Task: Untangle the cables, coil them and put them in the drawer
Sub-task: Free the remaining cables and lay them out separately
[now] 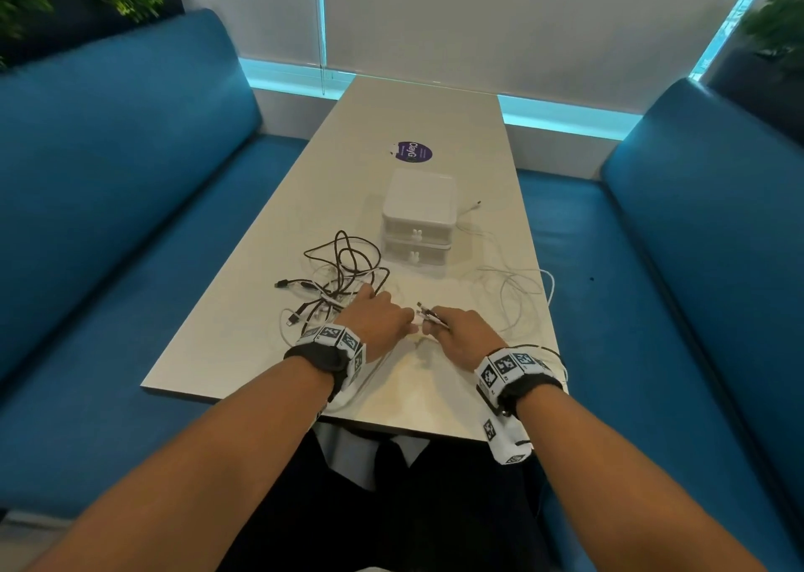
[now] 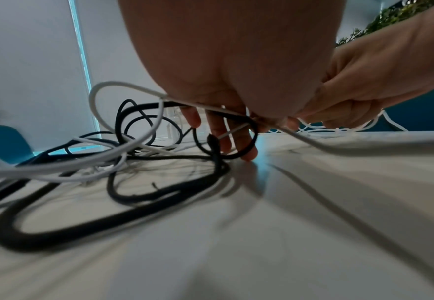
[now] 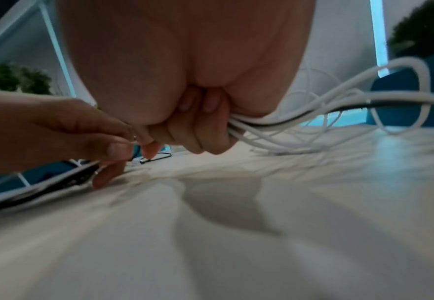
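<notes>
A tangle of black and white cables (image 1: 343, 267) lies on the table's left, in front of a white two-drawer unit (image 1: 420, 206) whose drawers are closed. My left hand (image 1: 391, 310) pinches a white cable end between thumb and forefinger, right beside my right hand. Its other fingers (image 2: 246, 146) reach down through a black cable loop (image 2: 133, 203) to the tabletop. My right hand (image 1: 443, 323) is a fist round a bundle of white cables and one black one (image 3: 300, 119). The bundle's plugs stick out of the fist towards the left hand.
More thin white cable (image 1: 522, 293) sprawls near the table's right edge. The beige table (image 1: 435, 397) has a purple sticker (image 1: 414, 152) behind the drawer unit. Blue benches (image 1: 108, 223) flank both sides, and the near table edge is close to my wrists.
</notes>
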`<action>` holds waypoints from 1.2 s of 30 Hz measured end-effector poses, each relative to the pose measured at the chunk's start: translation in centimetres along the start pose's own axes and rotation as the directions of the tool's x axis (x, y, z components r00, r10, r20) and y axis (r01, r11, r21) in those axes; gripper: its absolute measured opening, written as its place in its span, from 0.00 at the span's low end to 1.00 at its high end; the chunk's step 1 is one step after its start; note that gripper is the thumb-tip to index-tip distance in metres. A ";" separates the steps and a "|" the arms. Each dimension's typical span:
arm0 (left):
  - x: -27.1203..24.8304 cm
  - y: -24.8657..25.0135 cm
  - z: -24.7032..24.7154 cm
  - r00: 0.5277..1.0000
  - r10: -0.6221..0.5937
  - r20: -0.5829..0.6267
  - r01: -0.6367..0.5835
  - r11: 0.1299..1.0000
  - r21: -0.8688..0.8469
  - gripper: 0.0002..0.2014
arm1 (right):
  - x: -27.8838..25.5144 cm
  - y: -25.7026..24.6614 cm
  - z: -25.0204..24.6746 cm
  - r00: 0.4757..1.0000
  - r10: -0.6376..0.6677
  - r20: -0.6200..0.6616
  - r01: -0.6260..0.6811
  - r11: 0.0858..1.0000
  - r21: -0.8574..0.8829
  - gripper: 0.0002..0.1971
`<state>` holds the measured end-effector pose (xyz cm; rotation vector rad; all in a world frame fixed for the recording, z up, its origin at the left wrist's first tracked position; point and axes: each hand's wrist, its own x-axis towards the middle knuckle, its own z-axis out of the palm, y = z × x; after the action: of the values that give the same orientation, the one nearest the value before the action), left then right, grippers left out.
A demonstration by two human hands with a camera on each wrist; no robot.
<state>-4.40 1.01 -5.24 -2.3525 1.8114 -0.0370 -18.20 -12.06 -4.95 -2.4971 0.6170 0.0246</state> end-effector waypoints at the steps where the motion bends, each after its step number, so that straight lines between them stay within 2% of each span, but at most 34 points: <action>1: -0.1 -0.2 -0.1 1.000 0.008 0.007 -0.008 1.000 0.007 0.14 | -0.2 0.4 -0.2 1.000 0.008 -0.003 -0.008 1.000 -0.020 0.10; 4: -0.4 -0.8 -0.1 1.000 0.017 0.016 -0.017 1.000 0.013 0.16 | -0.6 1.9 -1.3 0.994 0.081 -0.076 -0.087 0.993 -0.078 0.10; 8: -0.7 -1.2 -0.3 1.000 -0.004 -0.013 0.004 1.000 0.024 0.12 | -0.8 3.7 -2.6 0.961 0.221 -0.167 -0.248 0.955 -0.163 0.12; 12: -0.5 -0.6 -0.7 0.999 -0.041 0.011 0.041 0.998 0.050 0.12 | -0.8 3.1 -2.2 0.936 0.281 -0.211 -0.322 0.927 -0.193 0.12; 14: -0.3 -0.4 -0.7 0.998 -0.066 0.017 0.065 0.997 0.045 0.12 | -0.7 2.0 -1.6 0.933 0.268 -0.241 -0.308 0.940 -0.146 0.14; 17: -0.1 -0.1 -0.7 0.997 -0.081 -0.005 0.081 0.996 0.025 0.13 | -0.2 0.3 -0.3 0.961 0.153 -0.231 -0.176 0.981 -0.084 0.14; 19: -0.1 0.3 -1.1 0.996 -0.089 -0.007 0.089 0.996 0.018 0.14 | 0.1 -0.8 0.7 0.980 0.082 -0.182 -0.097 0.992 -0.080 0.13; 22: 0.0 0.7 -1.8 0.994 -0.104 0.020 0.104 0.994 0.023 0.13 | 0.4 -2.3 1.3 0.994 0.054 -0.100 -0.061 0.995 -0.073 0.12; 26: 0.0 0.6 -1.6 0.995 -0.094 0.022 0.094 0.996 0.014 0.13 | 0.7 -2.0 0.9 0.993 0.102 -0.065 -0.102 0.995 -0.003 0.10; 28: 0.0 0.7 -1.5 0.997 -0.076 0.015 0.075 0.996 0.039 0.11 | 0.5 -1.5 0.5 0.993 0.107 -0.046 -0.110 0.992 -0.066 0.10; 31: -0.3 0.1 -1.4 0.993 -0.085 0.083 0.081 0.995 0.056 0.10 | 0.0 0.2 -0.7 0.984 0.165 -0.065 -0.174 0.966 -0.189 0.10; 36: -0.6 -0.6 -1.6 0.995 -0.067 0.072 0.062 0.996 0.067 0.12 | -1.0 3.9 -2.3 0.939 0.311 -0.148 -0.338 0.913 -0.227 0.11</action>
<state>-4.20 1.56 -3.54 -2.3347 1.6750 -0.0166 -21.02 -15.74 -4.93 -2.6167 1.1352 0.0974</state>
